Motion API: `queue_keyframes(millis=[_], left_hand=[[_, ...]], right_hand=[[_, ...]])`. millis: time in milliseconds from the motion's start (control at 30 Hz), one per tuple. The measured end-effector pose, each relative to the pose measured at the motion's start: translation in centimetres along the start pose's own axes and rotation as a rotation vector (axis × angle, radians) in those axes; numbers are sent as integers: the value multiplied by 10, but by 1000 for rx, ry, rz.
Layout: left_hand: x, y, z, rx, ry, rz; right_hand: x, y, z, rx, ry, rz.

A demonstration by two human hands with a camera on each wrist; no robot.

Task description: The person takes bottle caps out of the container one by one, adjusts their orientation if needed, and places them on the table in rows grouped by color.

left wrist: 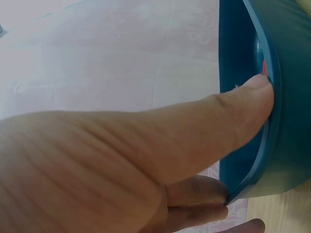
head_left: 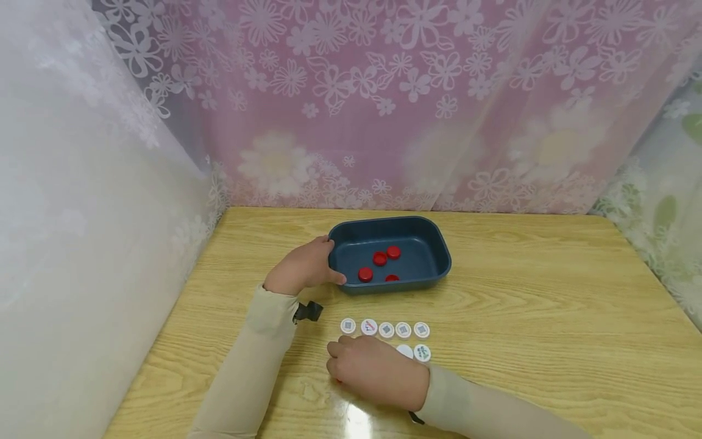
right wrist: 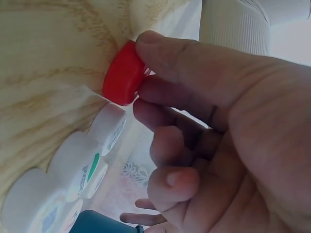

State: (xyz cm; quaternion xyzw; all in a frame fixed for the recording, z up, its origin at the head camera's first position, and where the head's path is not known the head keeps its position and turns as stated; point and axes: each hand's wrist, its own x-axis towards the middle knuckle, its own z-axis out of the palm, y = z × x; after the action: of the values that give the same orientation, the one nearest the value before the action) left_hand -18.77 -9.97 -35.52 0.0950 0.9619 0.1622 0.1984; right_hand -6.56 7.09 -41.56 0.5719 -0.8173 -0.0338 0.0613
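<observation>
My left hand (head_left: 307, 266) grips the left end of a dark blue plastic bin (head_left: 395, 286). In the left wrist view the thumb (left wrist: 243, 109) lies on the bin's rim, and other fingers reach its lower corner. Several red bottle caps (head_left: 365, 274) lie inside the bin. My right hand (head_left: 378, 371) is low over the table, in front of the bin. Between thumb and fingers it pinches a red bottle cap (right wrist: 124, 75), close to the wooden surface. Beside it stand white bottle caps (right wrist: 75, 162), some partly hidden by the hand in the head view.
White caps with printed tops (head_left: 386, 330) form a row between bin and right hand; another printed cap (head_left: 422, 353) sits in a second row. The wooden table (head_left: 526, 317) runs to a pink flowered curtain (head_left: 384, 122) behind, with pale curtains at both sides.
</observation>
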Motion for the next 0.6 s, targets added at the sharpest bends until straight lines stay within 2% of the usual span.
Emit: queue_keyframes(millis=[200, 333, 467, 600], left_hand=[[1, 0, 1, -1, -7, -1], [1, -1, 2, -5, -9, 0], [2, -1, 1, -7, -3, 6], [1, 0, 0, -11, 3, 12]], right_hand=[[-2, 1, -5, 71, -56, 45], [-7, 12, -17, 133, -81, 79], [-18, 42, -40, 221, -36, 111], [-28, 92, -60, 319, 85, 210]])
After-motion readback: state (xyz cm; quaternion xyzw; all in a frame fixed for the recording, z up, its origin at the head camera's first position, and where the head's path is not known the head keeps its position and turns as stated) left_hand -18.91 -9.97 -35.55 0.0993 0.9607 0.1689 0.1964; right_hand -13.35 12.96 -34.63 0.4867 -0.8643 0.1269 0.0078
